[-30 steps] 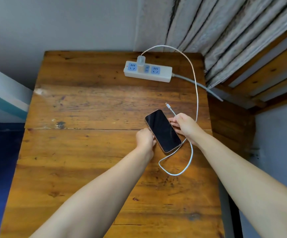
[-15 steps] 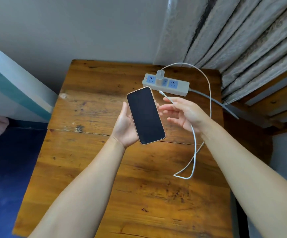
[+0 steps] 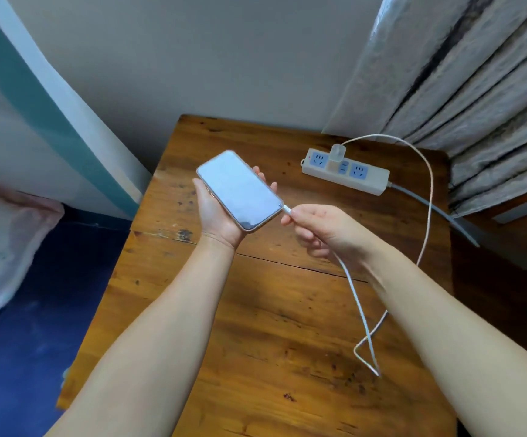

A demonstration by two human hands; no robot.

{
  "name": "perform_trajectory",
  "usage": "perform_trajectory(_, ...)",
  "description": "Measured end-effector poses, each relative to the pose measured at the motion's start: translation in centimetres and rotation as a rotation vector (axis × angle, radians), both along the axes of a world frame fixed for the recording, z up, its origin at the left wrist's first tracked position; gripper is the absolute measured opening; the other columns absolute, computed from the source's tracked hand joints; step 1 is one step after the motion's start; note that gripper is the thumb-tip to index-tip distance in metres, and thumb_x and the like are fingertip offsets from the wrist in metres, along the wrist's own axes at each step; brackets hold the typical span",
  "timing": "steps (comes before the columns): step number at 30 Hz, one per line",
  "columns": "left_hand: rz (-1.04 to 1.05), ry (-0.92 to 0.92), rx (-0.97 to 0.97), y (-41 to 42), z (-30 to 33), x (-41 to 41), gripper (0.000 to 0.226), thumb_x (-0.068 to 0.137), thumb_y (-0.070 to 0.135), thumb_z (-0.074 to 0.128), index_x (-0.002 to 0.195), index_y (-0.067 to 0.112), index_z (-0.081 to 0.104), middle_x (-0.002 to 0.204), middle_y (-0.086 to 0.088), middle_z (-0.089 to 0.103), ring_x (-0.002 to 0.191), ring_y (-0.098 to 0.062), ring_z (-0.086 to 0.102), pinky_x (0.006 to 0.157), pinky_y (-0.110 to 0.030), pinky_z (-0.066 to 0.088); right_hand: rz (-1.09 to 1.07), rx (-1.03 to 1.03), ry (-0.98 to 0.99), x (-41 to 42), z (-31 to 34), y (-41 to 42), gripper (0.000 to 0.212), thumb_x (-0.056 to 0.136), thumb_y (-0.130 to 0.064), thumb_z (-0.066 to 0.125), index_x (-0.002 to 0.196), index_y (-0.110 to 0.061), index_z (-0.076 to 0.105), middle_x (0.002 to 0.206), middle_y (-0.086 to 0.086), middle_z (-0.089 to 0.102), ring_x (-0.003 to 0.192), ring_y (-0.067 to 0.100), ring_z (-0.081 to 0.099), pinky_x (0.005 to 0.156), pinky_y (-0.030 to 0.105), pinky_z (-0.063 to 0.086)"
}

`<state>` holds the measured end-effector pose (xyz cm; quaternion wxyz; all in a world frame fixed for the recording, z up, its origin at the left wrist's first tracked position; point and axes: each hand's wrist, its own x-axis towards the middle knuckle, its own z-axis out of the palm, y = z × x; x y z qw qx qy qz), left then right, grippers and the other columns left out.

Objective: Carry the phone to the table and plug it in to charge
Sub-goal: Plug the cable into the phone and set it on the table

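Observation:
The phone (image 3: 240,189) lies screen-up in my left hand (image 3: 216,216), held above the wooden table (image 3: 275,326). Its glass reflects pale light. My right hand (image 3: 319,230) pinches the plug end of the white charging cable (image 3: 358,310), and the plug tip touches the phone's bottom edge at its right corner. The cable loops down onto the table, then arcs up to a white charger (image 3: 338,152) plugged into the power strip (image 3: 347,170) at the table's back.
A grey curtain (image 3: 464,74) hangs at the back right behind the strip. The strip's grey cord (image 3: 435,209) runs off the table's right side. A blue bed sheet (image 3: 35,310) and a pillow (image 3: 0,247) lie to the left.
My left hand lifted the phone off the table and turned it so its bottom faces right. My right hand brought the cable plug up to the phone's bottom edge. The view shifted left.

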<state>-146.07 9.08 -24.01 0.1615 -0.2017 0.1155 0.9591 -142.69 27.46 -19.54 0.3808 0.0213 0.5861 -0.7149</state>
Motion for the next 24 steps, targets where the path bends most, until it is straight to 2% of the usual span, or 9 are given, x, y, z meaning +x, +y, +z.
perform_trajectory(4, 0.069, 0.014, 0.035, -0.6, 0.7, -0.2, 0.079, 0.082, 0.075, 0.033, 0.119, 0.008, 0.056, 0.11, -0.015, 0.064, 0.097, -0.029, 0.064, 0.092, -0.048, 0.049, 0.091, 0.18, 0.166, 1.4, 0.3, -2.5, 0.026, 0.098, -0.027, 0.045, 0.098, -0.015, 0.068, 0.047, -0.009, 0.049, 0.041, 0.004, 0.04, 0.037, 0.014, 0.032)
perform_trajectory(7, 0.103, 0.001, 0.056, -0.5, 1.1, 0.1, 0.077, 0.083, 0.071, 0.036, 0.127, 0.011, 0.051, 0.112, -0.014, 0.062, 0.099, -0.028, 0.063, 0.091, -0.047, 0.05, 0.042, 0.278, 0.237, 2.1, -0.1, -3.6, 0.024, 0.098, -0.026, 0.043, 0.108, -0.02, 0.065, 0.05, -0.007, 0.056, 0.044, 0.004, 0.049, 0.041, 0.015, 0.042)
perform_trajectory(11, 0.118, -0.012, 0.04, -0.5, 1.2, 0.4, 0.074, 0.084, 0.068, 0.04, 0.134, 0.013, 0.045, 0.113, -0.013, 0.062, 0.099, -0.026, 0.063, 0.089, -0.047, 0.052, -0.07, 0.265, 0.243, 2.7, -0.8, -3.8, 0.027, 0.098, -0.025, 0.044, 0.121, -0.023, 0.058, 0.052, -0.007, 0.058, 0.047, 0.005, 0.053, 0.043, 0.017, 0.046)
perform_trajectory(15, 0.091, -0.008, 0.03, -0.3, 1.4, 0.5, 0.072, 0.084, 0.066, 0.043, 0.132, 0.014, 0.046, 0.113, -0.012, 0.061, 0.099, -0.025, 0.063, 0.087, -0.047, 0.053, -0.111, 0.226, 0.236, 2.9, -0.9, -3.8, 0.021, 0.098, -0.026, 0.045, 0.114, -0.033, 0.057, 0.053, -0.007, 0.057, 0.047, 0.006, 0.053, 0.043, 0.017, 0.047)
perform_trajectory(19, 0.035, 0.016, -0.035, -0.4, 1.4, 0.4, 0.075, 0.082, 0.069, 0.043, 0.133, 0.014, 0.047, 0.113, -0.01, 0.063, 0.1, -0.024, 0.064, 0.093, -0.044, 0.05, -0.14, 0.222, 0.215, 3.1, -1.0, -3.9, 0.023, 0.098, -0.026, 0.044, 0.115, -0.023, 0.061, 0.053, -0.006, 0.057, 0.046, 0.007, 0.052, 0.042, 0.018, 0.047)
perform_trajectory(22, -0.053, 0.057, -0.11, -0.7, 1.6, 0.2, 0.078, 0.081, 0.074, 0.038, 0.126, 0.012, 0.054, 0.107, -0.011, 0.068, 0.097, -0.024, 0.066, 0.086, -0.045, 0.055, -0.138, 0.214, 0.198, 3.4, -1.1, -4.0, 0.023, 0.099, -0.027, 0.042, 0.1, -0.019, 0.065, 0.052, -0.006, 0.057, 0.045, 0.008, 0.052, 0.041, 0.018, 0.047)
perform_trajectory(24, -0.084, 0.07, -0.166, -0.7, 1.8, 0.1, 0.081, 0.081, 0.075, 0.035, 0.128, 0.012, 0.054, 0.108, -0.01, 0.069, 0.097, -0.025, 0.067, 0.083, -0.045, 0.056, -0.113, 0.224, 0.193, 3.6, -1.2, -4.0, 0.024, 0.099, -0.026, 0.042, 0.096, -0.018, 0.065, 0.052, -0.006, 0.058, 0.045, 0.007, 0.053, 0.042, 0.017, 0.047)
